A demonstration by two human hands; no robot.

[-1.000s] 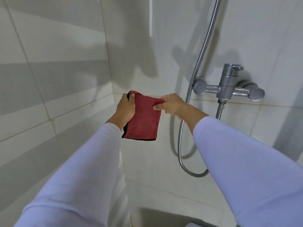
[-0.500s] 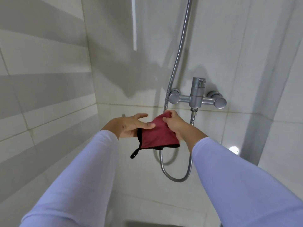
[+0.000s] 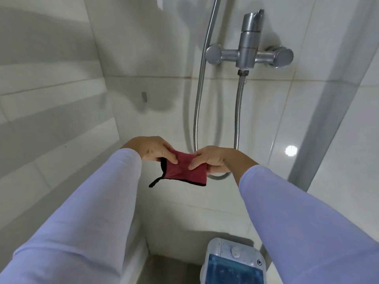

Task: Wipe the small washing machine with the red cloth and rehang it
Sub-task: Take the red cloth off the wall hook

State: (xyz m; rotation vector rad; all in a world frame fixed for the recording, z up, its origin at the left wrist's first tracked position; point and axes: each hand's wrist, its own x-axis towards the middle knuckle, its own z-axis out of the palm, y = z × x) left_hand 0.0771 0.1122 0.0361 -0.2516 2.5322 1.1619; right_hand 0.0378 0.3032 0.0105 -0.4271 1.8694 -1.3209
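Observation:
A small red cloth (image 3: 182,171) with black edging and a dangling black loop is held in the air between both hands, folded small. My left hand (image 3: 152,149) pinches its left side and my right hand (image 3: 209,158) pinches its right side. Far below, on the floor by the wall, stands the small washing machine (image 3: 232,263), white with a blue translucent lid and a round knob; its lower part is cut off by the frame's edge. A small hook (image 3: 144,96) sits on the tiled wall above my left hand.
A chrome shower mixer (image 3: 249,53) is fixed to the wall at upper right, with a metal hose (image 3: 198,111) looping down behind my hands. White tiled walls close in on the left and ahead. A low ledge (image 3: 141,249) runs at lower left.
The view has tilted down, bringing the washing machine into sight. The cloth was taken off the wall and lowered, and both hands now pinch it folded smaller.

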